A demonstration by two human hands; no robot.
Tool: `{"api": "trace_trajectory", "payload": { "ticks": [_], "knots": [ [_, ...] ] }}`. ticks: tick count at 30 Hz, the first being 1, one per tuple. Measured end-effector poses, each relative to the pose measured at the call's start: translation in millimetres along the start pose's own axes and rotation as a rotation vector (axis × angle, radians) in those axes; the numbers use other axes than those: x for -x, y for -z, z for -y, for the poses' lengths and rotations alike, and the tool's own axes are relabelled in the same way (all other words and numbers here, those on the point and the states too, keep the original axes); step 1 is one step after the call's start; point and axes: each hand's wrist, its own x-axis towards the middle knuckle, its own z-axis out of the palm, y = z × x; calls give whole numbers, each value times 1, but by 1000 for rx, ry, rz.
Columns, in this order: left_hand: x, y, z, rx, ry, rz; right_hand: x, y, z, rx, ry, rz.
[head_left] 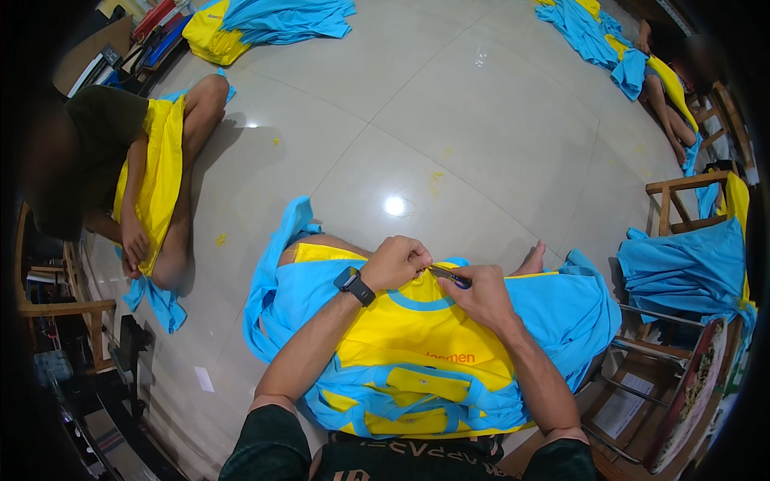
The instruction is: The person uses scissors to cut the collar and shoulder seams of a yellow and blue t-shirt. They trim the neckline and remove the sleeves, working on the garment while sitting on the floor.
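Across my lap lies a yellow and light blue shirt (425, 325), its light blue neckband curving just below my hands. With fingertips pinched together, my left hand (395, 261) grips the yellow cloth near the neckband; a dark watch is on that wrist. My right hand (484, 298) is closed around small thread snips (451, 277), dark with a blue handle. The tips of the snips point left and meet the cloth beside my left fingertips. Whether a thread lies between the blades is too small to tell. More folded yellow and blue cloth (425, 385) is bunched against my body.
A person (152, 176) sits at left with yellow cloth; another (670, 104) sits far right with similar cloth. A garment pile (265, 28) lies at the back. Blue cloth (682, 260) hangs over a wooden stool (666, 200). Yellow thread scraps (435, 184) dot the tiled floor.
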Motion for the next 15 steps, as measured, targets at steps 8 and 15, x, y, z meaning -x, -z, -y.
{"api": "trace_trajectory", "payload": {
  "ticks": [8, 15],
  "knots": [
    [-1, 1, -3, -14, 36, 2, -1, -3, 0, -2, 3, -8],
    [0, 2, -11, -12, 87, -3, -1, -8, -3, -37, -17, -55]
  ]
}}
